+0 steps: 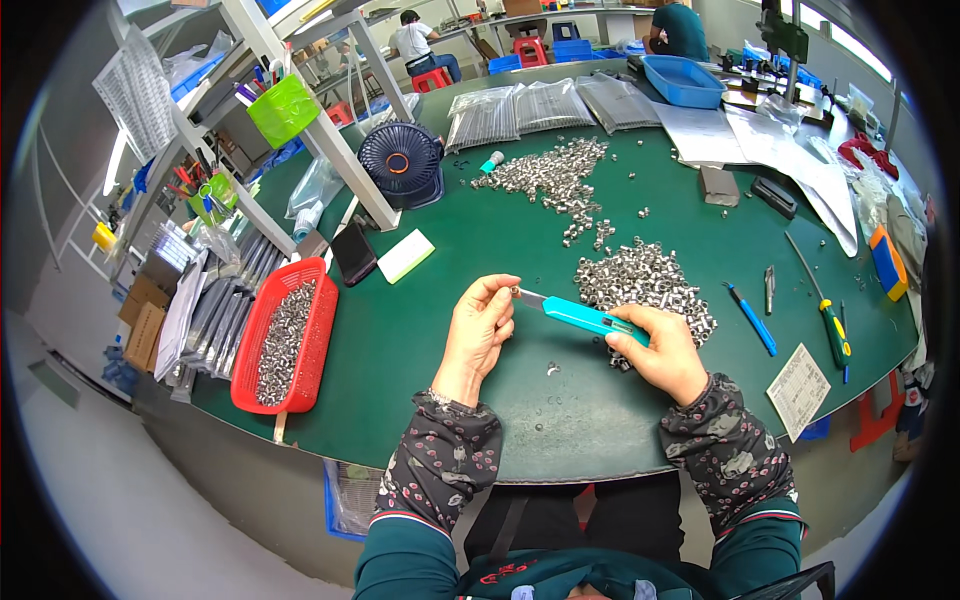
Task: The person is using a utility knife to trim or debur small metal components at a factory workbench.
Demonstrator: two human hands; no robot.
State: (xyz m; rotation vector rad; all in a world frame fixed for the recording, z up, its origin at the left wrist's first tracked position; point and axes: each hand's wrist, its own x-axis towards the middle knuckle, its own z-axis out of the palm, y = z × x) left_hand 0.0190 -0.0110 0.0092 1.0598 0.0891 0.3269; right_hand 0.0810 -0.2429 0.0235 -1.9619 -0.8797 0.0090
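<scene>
My right hand (660,350) is wrapped round a turquoise utility knife (580,316), its blade pointing left. Between thumb and fingertips my left hand (478,330) pinches a small metal ring (516,291). The blade's tip meets the ring or lies right beside it; I cannot tell which. Just beyond the knife is a heap of short shiny metal rings (645,275), partly covered by my right hand. A second, looser spread of such rings (550,180) lies farther back. More small metal pieces (287,345) fill a red plastic basket (325,330) at the left.
A black fan (400,163), a phone (353,253) and a pale pad (406,256) stand left of the hands. To the right lie a blue pen-like tool (750,320), a screwdriver (832,325) and a paper card (798,392). Bagged rods (550,106) and a blue tray (683,82) line the back.
</scene>
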